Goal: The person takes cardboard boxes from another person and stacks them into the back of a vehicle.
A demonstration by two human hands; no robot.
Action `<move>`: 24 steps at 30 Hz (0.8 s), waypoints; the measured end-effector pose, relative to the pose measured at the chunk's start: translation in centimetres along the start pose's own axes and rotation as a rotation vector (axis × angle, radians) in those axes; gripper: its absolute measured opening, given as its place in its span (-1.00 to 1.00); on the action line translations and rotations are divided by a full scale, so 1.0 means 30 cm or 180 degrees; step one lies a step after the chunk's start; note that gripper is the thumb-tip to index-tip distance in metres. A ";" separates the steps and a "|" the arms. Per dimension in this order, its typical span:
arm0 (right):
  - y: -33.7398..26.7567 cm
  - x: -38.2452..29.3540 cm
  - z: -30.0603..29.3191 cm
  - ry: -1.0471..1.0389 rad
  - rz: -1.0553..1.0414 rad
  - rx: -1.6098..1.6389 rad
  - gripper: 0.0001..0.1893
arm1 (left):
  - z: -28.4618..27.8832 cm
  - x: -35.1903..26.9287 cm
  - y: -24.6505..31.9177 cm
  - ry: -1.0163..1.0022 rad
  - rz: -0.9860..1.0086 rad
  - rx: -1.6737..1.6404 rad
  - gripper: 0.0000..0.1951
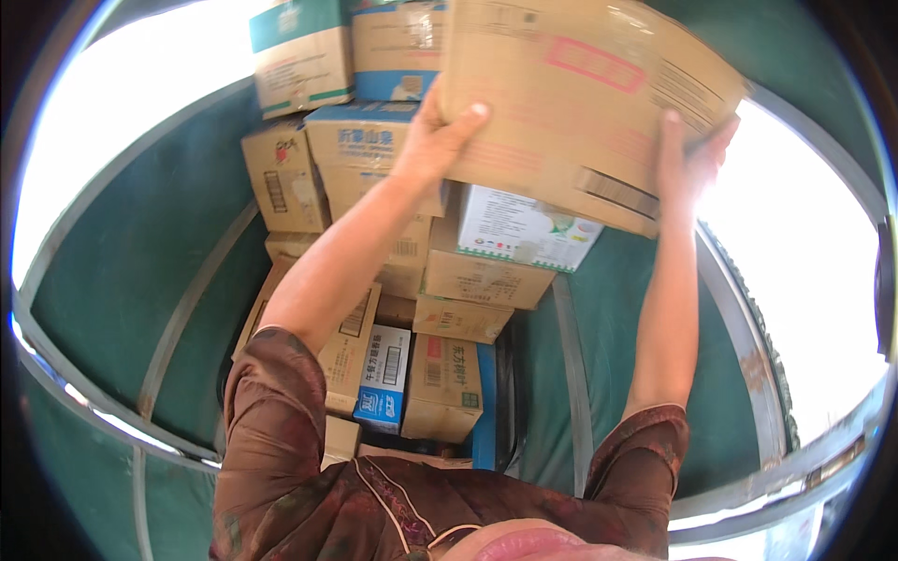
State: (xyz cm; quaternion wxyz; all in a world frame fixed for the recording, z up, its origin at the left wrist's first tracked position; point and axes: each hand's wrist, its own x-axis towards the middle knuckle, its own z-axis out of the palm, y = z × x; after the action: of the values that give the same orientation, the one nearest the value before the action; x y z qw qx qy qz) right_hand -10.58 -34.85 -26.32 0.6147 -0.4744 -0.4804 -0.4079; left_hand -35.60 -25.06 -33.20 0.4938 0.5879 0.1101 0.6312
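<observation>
Both arms reach up and hold a large brown cardboard box (554,105) by its two sides, tilted, with a pink printed frame on its face. My left hand (449,133) grips its left edge, thumb on the face. At its right edge is my right hand (691,158), thumb on the face as well; its other fingers are partly behind the box. Just below the held box lies a white printed carton (526,228) on top of a brown cardboard box (487,277). The held box hides part of the stack behind it.
Stacked cartons rise at the left, among them a green-and-white carton (302,59) and a blue-topped carton (361,137). Lower down stand a blue-and-white carton (384,379) and a brown carton (443,386). Green covering with metal frame bars (572,379) encloses both sides.
</observation>
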 end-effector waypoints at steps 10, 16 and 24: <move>0.011 -0.052 0.173 -0.0606 0.0258 -0.0176 0.00 | -0.103 0.103 -0.227 0.0442 0.0064 0.0727 -0.23; 0.044 -0.151 0.213 -0.0725 -0.0557 -0.1091 -0.01 | -0.131 0.099 -0.336 0.0436 0.1264 0.2069 -0.12; 0.131 -0.127 0.445 -0.1128 -0.0908 -0.1365 -0.12 | -0.205 0.044 -0.367 -0.0152 0.0721 0.3399 -0.24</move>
State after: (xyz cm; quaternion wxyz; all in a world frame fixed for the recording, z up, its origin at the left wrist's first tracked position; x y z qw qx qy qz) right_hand -10.31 -20.80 -29.62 0.3438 -0.5848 -0.5447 -0.4930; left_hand -35.17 -15.99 -42.04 0.0579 0.7793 0.3399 0.5232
